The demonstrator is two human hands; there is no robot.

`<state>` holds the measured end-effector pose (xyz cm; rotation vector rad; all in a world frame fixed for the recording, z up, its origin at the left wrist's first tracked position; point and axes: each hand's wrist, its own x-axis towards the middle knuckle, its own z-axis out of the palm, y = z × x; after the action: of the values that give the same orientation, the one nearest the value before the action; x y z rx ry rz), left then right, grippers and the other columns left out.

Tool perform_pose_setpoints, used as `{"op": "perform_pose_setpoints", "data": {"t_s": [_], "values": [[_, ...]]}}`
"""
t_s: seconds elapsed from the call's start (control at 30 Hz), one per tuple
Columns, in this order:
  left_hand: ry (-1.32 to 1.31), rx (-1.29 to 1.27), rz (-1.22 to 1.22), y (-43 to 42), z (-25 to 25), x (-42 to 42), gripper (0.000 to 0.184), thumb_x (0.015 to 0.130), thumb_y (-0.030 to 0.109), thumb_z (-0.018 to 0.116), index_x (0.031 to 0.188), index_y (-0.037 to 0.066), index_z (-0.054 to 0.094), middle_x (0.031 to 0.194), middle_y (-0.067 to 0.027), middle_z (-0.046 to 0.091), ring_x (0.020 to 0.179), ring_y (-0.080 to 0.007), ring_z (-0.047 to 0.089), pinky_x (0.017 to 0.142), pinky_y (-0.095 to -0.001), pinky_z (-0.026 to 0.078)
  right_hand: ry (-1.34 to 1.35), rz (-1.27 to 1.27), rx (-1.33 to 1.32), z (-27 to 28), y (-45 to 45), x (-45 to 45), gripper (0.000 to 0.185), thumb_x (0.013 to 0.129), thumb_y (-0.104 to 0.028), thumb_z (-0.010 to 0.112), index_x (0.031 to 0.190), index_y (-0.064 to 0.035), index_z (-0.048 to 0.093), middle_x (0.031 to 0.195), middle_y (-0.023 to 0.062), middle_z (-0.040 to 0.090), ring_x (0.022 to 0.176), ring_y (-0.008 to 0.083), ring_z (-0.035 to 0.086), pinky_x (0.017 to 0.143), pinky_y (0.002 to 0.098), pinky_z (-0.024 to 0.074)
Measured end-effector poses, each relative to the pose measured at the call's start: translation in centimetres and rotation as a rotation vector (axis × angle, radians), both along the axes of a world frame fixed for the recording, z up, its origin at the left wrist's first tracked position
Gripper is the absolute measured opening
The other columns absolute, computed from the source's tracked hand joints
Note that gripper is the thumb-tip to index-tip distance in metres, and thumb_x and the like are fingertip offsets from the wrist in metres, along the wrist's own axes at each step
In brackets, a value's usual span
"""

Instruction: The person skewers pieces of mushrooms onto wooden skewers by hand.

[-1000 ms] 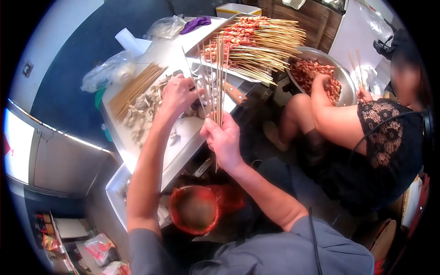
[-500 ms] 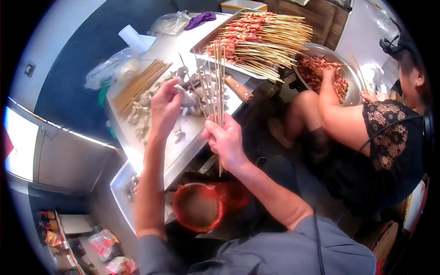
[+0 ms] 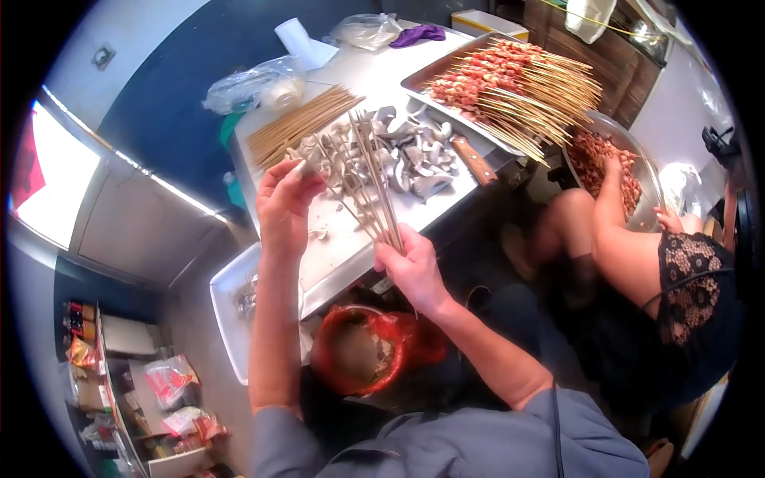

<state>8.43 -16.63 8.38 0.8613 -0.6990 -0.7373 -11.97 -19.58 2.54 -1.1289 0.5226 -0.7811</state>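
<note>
My right hand [image 3: 414, 267] is closed around a fanned bundle of bamboo skewers [image 3: 376, 183], their tips pointing up and away from me. To its left, my left hand [image 3: 288, 199] pinches a small pale mushroom piece [image 3: 300, 167] between thumb and fingers, close to the skewer tips. Grey-white oyster mushroom pieces [image 3: 430, 163] are heaped on the white board [image 3: 327, 267] beyond both hands. A pile of bare skewers [image 3: 299, 127] lies at the board's far left. The wooden knife handle [image 3: 476, 162] sticks out at the right edge, its blade mostly hidden.
A metal tray [image 3: 414, 84] of meat skewers [image 3: 510, 80] stands at the back right. Right of it, a co-worker's hand [image 3: 612, 165] reaches into a steel bowl of meat [image 3: 645, 155]. Below my arms stand a red-lined bucket [image 3: 390, 374] and a white bin [image 3: 223, 319].
My view has turned, so the table sits further right. The skewers in my right hand now lean more to the left. My left hand still pinches a pale piece.
</note>
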Motion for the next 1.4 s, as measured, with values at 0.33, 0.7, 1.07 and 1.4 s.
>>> {"op": "perform_pose_setpoints", "data": {"t_s": [0.33,0.7,1.07,1.4], "values": [[0.177,0.004,0.100,1.2,0.6,0.9,0.010,0.096,0.008,0.050,0.101,0.000,0.054,0.098,-0.0165,0.067,0.092,-0.0311,0.067,0.083,-0.0397,0.055,0.049,-0.002,-0.125,-1.0,0.8,0.9,0.011,0.088,-0.010,0.056,0.083,-0.0006,0.055,0.064,0.0020,0.057,0.059,0.0083,0.053,0.055,0.0247,0.0435],[0.120,-0.026,0.152,1.2,0.8,1.4,0.010,0.097,0.009,0.051,0.103,0.002,0.052,0.101,-0.0197,0.065,0.093,-0.0299,0.067,0.085,-0.0385,0.056,0.041,0.012,-0.122,-1.0,0.7,0.9,0.011,0.089,-0.009,0.056,0.083,-0.0002,0.054,0.063,0.0017,0.056,0.059,0.0080,0.053,0.056,0.0255,0.0441],[-0.166,-0.045,0.168,0.9,0.3,1.6,0.007,0.095,0.006,0.054,0.099,0.003,0.050,0.093,-0.0187,0.067,0.088,-0.0287,0.068,0.081,-0.0386,0.056,0.022,0.021,-0.124,-1.0,0.3,0.6,0.011,0.089,-0.009,0.056,0.082,-0.0005,0.054,0.063,0.0019,0.056,0.058,0.0081,0.053,0.055,0.0251,0.0435],[-0.120,0.176,0.081,-0.6,-2.4,-2.9,0.011,0.094,0.009,0.054,0.097,-0.001,0.057,0.087,-0.0121,0.065,0.079,-0.0221,0.068,0.068,-0.0299,0.055,0.046,-0.096,-0.087,-0.1,-1.5,-0.5,0.008,0.089,-0.008,0.056,0.084,-0.0019,0.056,0.064,-0.0002,0.056,0.060,0.0060,0.051,0.055,0.0237,0.0417]]}}
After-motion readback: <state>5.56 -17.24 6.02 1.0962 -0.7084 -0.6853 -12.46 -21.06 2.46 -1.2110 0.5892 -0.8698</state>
